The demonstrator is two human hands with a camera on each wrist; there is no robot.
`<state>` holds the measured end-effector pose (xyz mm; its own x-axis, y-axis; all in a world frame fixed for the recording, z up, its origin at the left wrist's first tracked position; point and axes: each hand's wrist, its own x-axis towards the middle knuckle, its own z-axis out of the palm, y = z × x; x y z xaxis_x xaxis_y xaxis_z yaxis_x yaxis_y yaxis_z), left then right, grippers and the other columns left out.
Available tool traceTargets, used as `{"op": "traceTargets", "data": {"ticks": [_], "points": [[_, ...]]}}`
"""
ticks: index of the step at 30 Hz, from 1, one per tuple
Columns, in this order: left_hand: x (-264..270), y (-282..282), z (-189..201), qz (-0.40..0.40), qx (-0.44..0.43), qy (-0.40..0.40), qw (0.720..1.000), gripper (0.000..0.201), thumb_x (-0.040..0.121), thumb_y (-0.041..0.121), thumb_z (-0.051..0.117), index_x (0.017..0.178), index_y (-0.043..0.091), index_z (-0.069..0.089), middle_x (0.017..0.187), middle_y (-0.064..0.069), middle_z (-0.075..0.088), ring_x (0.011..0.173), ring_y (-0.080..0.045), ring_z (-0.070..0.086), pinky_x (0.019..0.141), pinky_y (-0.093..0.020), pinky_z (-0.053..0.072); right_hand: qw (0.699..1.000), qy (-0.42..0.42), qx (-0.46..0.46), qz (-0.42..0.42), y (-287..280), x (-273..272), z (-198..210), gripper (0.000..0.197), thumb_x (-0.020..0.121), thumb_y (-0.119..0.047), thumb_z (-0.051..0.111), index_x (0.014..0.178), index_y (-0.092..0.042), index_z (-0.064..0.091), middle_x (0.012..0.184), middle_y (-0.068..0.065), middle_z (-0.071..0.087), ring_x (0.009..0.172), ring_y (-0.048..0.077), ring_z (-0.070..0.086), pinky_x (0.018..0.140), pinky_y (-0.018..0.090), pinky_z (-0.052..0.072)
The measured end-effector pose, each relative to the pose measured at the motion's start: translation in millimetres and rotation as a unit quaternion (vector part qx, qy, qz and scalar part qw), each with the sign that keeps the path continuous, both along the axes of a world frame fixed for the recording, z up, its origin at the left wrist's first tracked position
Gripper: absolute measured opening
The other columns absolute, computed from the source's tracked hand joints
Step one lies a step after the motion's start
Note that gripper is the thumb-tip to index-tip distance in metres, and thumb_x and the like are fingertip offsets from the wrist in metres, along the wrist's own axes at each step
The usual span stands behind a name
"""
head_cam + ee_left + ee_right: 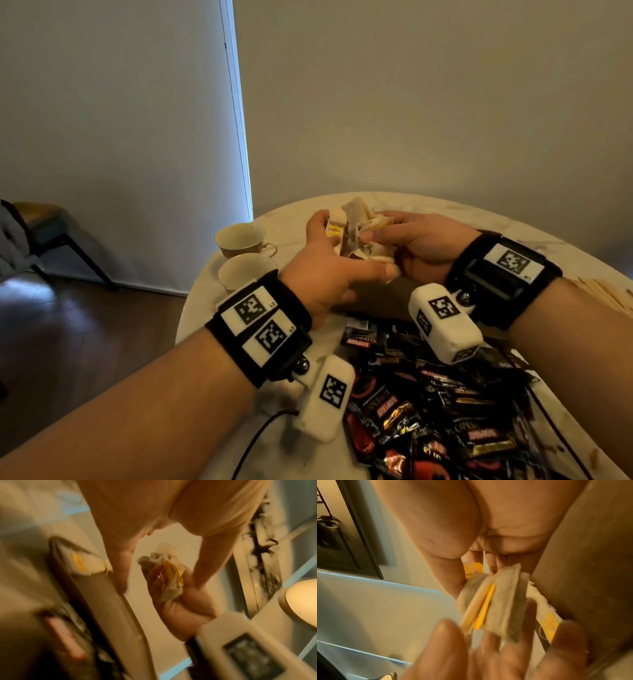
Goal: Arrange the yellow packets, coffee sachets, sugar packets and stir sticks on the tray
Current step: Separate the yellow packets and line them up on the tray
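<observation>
From the head view, my right hand (416,245) sits at about one o'clock on the round, pale marble-patterned counter (513,236), its fingers curled round a crumpled bunch of soft, yellow-tabbed paper packets (359,222). My left hand (325,263) is spread open just beside it at eleven o'clock, thumb reaching under the bunch. Two cream china teacups (241,240) stand at nine o'clock; a heap of dark, glossy coffee sachets (428,404) lies at six o'clock.

From the left wrist, blurred, the bunch is pinched in my right fingers (154,582), with another yellow packet (79,562) lying at nine o'clock on what may be the tray's edge.

From the right wrist, the packets fan out like thin pages. I judge them light, limp and easily torn, with loose strings; pinching them flat across the middle should serve best.
</observation>
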<state>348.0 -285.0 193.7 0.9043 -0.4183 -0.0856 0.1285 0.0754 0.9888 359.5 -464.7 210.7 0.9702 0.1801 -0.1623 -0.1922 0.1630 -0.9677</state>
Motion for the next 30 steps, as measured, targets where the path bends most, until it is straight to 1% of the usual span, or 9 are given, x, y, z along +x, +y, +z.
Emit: {"op": "traceTargets", "data": {"ticks": [4, 9, 13, 17, 20, 23, 25, 27, 30], "points": [[22, -21, 8, -0.010, -0.060, 0.095, 0.994, 0.105, 0.084, -0.022, 0.066, 0.161, 0.033, 0.020, 0.129, -0.015, 0.062, 0.098, -0.038, 0.074, 0.078, -0.054, 0.063, 0.998, -0.007, 0.033, -0.053, -5, 8, -3, 0.057, 0.078, 0.001, 0.072, 0.134, 0.000, 0.059, 0.114, 0.020, 0.072, 0.095, 0.029, 0.074, 0.073, 0.039, 0.063], [49, -29, 3, -0.014, -0.071, 0.117, 0.990, 0.080, 0.088, -0.026, 0.051, 0.151, 0.021, 0.041, 0.129, -0.024, 0.061, 0.091, -0.039, 0.076, 0.066, -0.043, 0.066, 0.995, -0.024, 0.003, -0.101, -13, 17, -6, 0.048, 0.085, 0.000, 0.072, 0.131, -0.007, 0.060, 0.101, 0.012, 0.076, 0.071, 0.018, 0.073, 0.066, 0.036, 0.063], [61, -40, -6, 0.035, -0.072, 0.125, 0.989, 0.058, 0.088, -0.024, 0.047, 0.133, 0.011, 0.057, 0.126, -0.025, 0.063, 0.094, -0.038, 0.075, 0.064, -0.038, 0.064, 0.987, -0.061, -0.020, -0.148, -25, 27, -6, 0.046, 0.085, -0.004, 0.075, 0.128, -0.012, 0.064, 0.113, 0.012, 0.076, 0.099, 0.027, 0.075, 0.088, 0.043, 0.060], [68, -46, -6, 0.108, -0.117, 0.168, 0.973, 0.037, 0.091, -0.017, 0.047, 0.116, 0.004, 0.064, 0.120, -0.025, 0.063, 0.095, -0.034, 0.072, 0.059, -0.032, 0.063, 0.983, -0.088, -0.043, -0.155, -32, 31, -12, 0.046, 0.083, -0.002, 0.076, 0.125, -0.016, 0.066, 0.109, 0.007, 0.076, 0.095, 0.025, 0.075, 0.076, 0.033, 0.060], [70, -46, -5, 0.113, -0.168, 0.191, 0.960, 0.026, 0.098, 0.000, 0.052, 0.121, 0.001, 0.064, 0.115, -0.023, 0.066, 0.093, -0.033, 0.073, 0.063, -0.038, 0.064, 0.976, -0.111, -0.123, -0.144, -34, 32, -18, 0.040, 0.080, 0.001, 0.079, 0.115, -0.018, 0.070, 0.105, 0.007, 0.076, 0.089, 0.022, 0.071, 0.070, 0.030, 0.057], [68, -45, -7, 0.058, -0.174, 0.191, 0.964, 0.037, 0.097, 0.028, 0.064, 0.127, 0.006, 0.064, 0.111, -0.018, 0.073, 0.099, -0.033, 0.074, 0.086, -0.049, 0.062, 0.951, -0.155, -0.244, -0.113, -31, 29, -19, 0.037, 0.079, 0.001, 0.081, 0.107, -0.023, 0.073, 0.101, -0.001, 0.078, 0.089, 0.013, 0.073, 0.070, 0.024, 0.057], [65, -45, -10, 0.028, -0.159, 0.165, 0.973, 0.034, 0.096, 0.032, 0.069, 0.121, 0.010, 0.069, 0.108, -0.015, 0.076, 0.099, -0.028, 0.074, 0.091, -0.048, 0.061, 0.933, -0.175, -0.304, -0.088, -24, 25, -19, 0.041, 0.078, -0.004, 0.083, 0.111, -0.028, 0.074, 0.100, -0.007, 0.077, 0.089, 0.005, 0.073, 0.073, 0.019, 0.057], [63, -46, -16, 0.012, -0.136, 0.119, 0.983, 0.020, 0.099, 0.017, 0.065, 0.117, 0.012, 0.071, 0.106, -0.012, 0.077, 0.095, -0.023, 0.074, 0.087, -0.045, 0.062, 0.921, -0.184, -0.337, -0.066, -18, 23, -19, 0.046, 0.077, -0.008, 0.085, 0.115, -0.031, 0.073, 0.096, -0.012, 0.077, 0.086, 0.001, 0.072, 0.074, 0.016, 0.057], [66, -43, -25, 0.035, -0.140, 0.095, 0.985, 0.031, 0.096, -0.009, 0.055, 0.118, 0.010, 0.065, 0.103, -0.015, 0.076, 0.090, -0.024, 0.075, 0.079, -0.042, 0.064, 0.942, -0.179, -0.281, -0.034, -16, 21, -20, 0.058, 0.079, 0.001, 0.081, 0.127, -0.028, 0.065, 0.099, -0.010, 0.078, 0.092, 0.004, 0.073, 0.082, 0.021, 0.059]]}}
